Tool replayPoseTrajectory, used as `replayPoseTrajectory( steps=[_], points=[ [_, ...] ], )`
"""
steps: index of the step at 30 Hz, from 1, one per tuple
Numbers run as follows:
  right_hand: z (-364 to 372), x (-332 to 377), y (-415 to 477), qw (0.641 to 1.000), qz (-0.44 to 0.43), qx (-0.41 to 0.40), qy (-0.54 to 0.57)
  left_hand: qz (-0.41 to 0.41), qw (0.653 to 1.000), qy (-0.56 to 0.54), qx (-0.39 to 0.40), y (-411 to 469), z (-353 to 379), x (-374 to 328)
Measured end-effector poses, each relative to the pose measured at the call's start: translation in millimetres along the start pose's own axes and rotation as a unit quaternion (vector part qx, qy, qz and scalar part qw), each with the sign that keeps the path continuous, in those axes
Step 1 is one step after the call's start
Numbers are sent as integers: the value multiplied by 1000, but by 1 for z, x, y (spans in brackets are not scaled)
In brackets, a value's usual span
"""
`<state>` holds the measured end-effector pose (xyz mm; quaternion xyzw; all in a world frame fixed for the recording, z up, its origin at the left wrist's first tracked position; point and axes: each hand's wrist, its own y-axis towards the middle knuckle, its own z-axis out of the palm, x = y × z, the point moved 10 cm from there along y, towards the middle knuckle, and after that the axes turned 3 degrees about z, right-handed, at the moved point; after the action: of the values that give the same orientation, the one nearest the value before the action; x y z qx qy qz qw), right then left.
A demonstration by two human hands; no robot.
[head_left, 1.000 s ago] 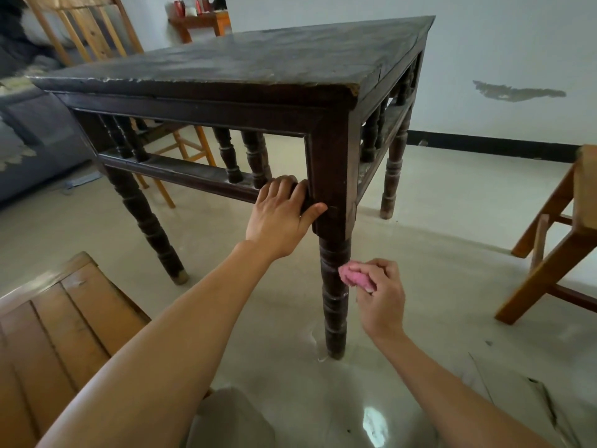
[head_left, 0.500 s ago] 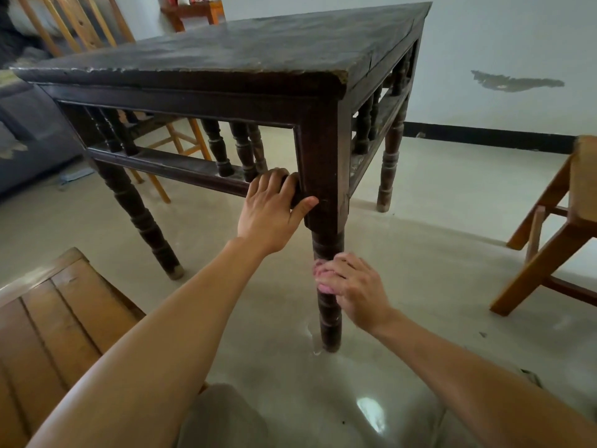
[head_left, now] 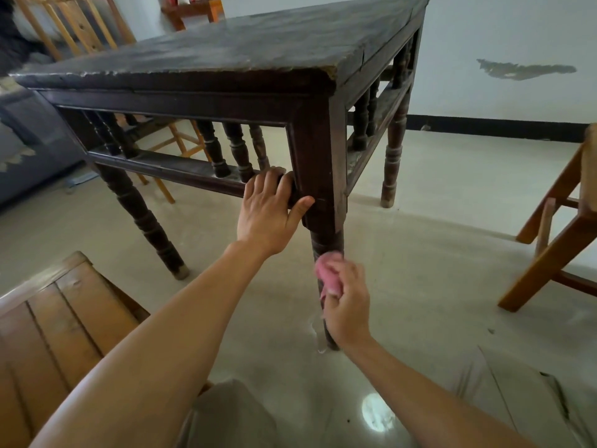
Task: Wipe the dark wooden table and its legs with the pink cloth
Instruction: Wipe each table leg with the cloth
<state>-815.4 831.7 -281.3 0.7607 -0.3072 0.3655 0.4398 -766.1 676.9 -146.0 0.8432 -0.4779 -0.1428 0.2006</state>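
The dark wooden table (head_left: 245,50) fills the upper middle of the head view, its worn top above turned spindles and a lower rail. My left hand (head_left: 269,211) grips that rail right beside the near corner leg (head_left: 326,247), thumb against the leg block. My right hand (head_left: 349,302) holds the bunched pink cloth (head_left: 328,273) against the turned part of that leg, partway down. The hand hides the leg's middle stretch; its foot shows below on the floor.
A low wooden bench (head_left: 48,321) lies at the bottom left. A light wooden chair (head_left: 555,240) stands at the right, another chair (head_left: 74,24) behind the table. A grey sofa (head_left: 22,150) is at the left. The pale floor (head_left: 436,240) is glossy, with flat cardboard (head_left: 523,392) at bottom right.
My right hand with the pink cloth shifted around the near leg, from its right side to its front, and slid slightly down. My left hand kept its grip on the rail.
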Motion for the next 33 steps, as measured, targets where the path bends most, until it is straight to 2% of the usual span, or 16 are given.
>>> replayPoseTrajectory(
  steps=[2,4,6,9,11,14,16,21,24,30,33],
  points=[
    [9,0,-6,995,-83,50,-36,0,1000,1,0,0,1,1],
    [10,-11,3,991,-92,75,-57,1,1000,3,5,0,2,0],
    [-3,-38,17,994,-46,65,-71,1,1000,0,4,0,2,-2],
    [-27,-101,37,990,115,37,-74,-13,1000,-1,-4,0,2,-1],
    [-27,-108,46,987,143,35,-63,-22,1000,0,-17,-2,2,0],
    [-10,-77,47,990,143,5,23,-27,999,-5,-27,-1,4,-1],
    [3,-60,23,990,141,-7,27,-25,999,-3,-34,-2,4,-1],
    [39,-57,-40,990,46,123,-54,-24,999,-6,-43,-2,6,0],
    [23,-58,-14,994,30,95,-55,-24,999,-8,-48,-1,5,0],
    [-32,-124,47,975,209,-3,-75,-26,999,-3,-45,-2,7,-1],
    [-31,-111,55,976,208,-15,-68,-41,997,6,-66,-5,7,-1]
  ],
)
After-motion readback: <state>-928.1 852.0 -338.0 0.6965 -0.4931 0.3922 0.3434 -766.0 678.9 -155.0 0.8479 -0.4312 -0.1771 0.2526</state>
